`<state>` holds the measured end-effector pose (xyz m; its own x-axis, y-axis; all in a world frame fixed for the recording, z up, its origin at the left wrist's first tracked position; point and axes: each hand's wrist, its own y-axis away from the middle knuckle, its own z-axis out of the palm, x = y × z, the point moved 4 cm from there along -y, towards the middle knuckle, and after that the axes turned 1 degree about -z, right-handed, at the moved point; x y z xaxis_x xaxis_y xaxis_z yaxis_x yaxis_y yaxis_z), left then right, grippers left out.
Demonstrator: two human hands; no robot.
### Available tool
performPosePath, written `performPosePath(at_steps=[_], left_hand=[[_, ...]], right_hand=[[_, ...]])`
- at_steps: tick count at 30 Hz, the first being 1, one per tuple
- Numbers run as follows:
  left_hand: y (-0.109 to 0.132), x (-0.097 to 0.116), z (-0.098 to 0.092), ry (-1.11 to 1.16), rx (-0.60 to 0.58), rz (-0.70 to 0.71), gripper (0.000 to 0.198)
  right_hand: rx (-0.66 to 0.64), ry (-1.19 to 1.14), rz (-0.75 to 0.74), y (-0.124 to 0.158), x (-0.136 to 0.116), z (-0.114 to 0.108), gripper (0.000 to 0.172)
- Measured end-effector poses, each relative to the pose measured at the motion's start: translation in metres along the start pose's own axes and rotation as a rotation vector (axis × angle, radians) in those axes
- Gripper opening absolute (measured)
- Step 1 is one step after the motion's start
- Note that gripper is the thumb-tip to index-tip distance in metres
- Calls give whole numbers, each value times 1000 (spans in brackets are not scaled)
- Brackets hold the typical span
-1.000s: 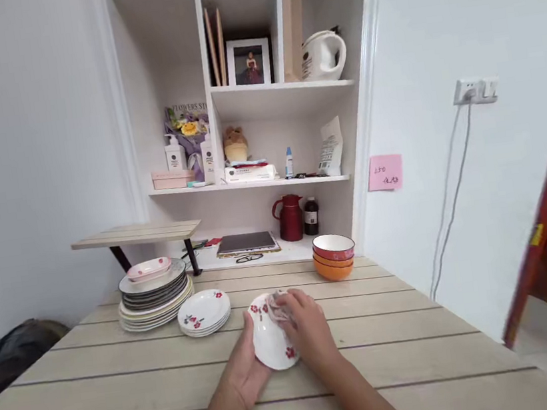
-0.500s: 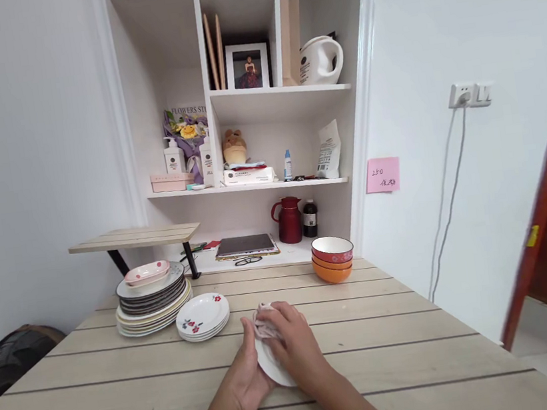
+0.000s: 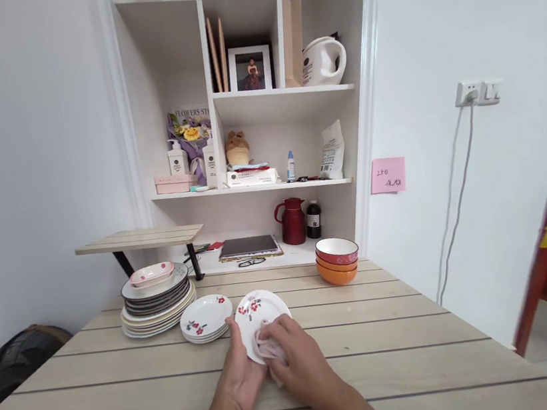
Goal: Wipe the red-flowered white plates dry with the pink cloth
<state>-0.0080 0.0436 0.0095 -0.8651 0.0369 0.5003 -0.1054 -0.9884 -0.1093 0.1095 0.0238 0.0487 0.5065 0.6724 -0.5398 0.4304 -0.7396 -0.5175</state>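
My left hand (image 3: 243, 370) grips the lower left edge of a small white plate with red flowers (image 3: 260, 309), tilted up over the table. My right hand (image 3: 293, 355) is closed on a crumpled pale cloth (image 3: 266, 347) pressed against the plate's lower face. Just to the left lies a short stack of matching flowered plates (image 3: 204, 316), close to my left hand.
A tall stack of larger plates (image 3: 156, 302) topped by a pink dish (image 3: 151, 273) stands at the table's (image 3: 127, 392) back left. Stacked red and orange bowls (image 3: 337, 260) sit back right. Behind are white shelves (image 3: 251, 188) with a red jug (image 3: 292, 220) and a laptop (image 3: 247, 246).
The plate has been turned so its flowered face shows again, and it shifted slightly left. The cloth hand slid from the plate's top down to its lower part.
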Motion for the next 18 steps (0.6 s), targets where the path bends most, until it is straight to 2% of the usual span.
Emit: performPosePath(at_steps=[3, 5, 7, 9, 11, 14, 18], left_hand=[[1, -8, 0, -21, -55, -132, 65], [3, -16, 4, -19, -119, -262, 65], [5, -23, 7, -16, -157, -361, 65], [6, -27, 11, -14, -162, -395, 64], [6, -26, 12, -10, -149, -356, 63], [2, -15, 9, 34, -126, -186, 64], [-5, 4, -3, 147, -100, 15, 66]], right_hand=[[-6, 7, -80, -3, -5, 3, 50], [39, 64, -87, -8, -1, 2, 52], [108, 122, -28, -12, 9, -2, 52], [160, 173, 48, -15, 21, -7, 48], [181, 222, 107, -15, 29, -12, 44], [156, 262, 148, -12, 33, -14, 39], [81, 170, 131, -7, 26, -9, 38]])
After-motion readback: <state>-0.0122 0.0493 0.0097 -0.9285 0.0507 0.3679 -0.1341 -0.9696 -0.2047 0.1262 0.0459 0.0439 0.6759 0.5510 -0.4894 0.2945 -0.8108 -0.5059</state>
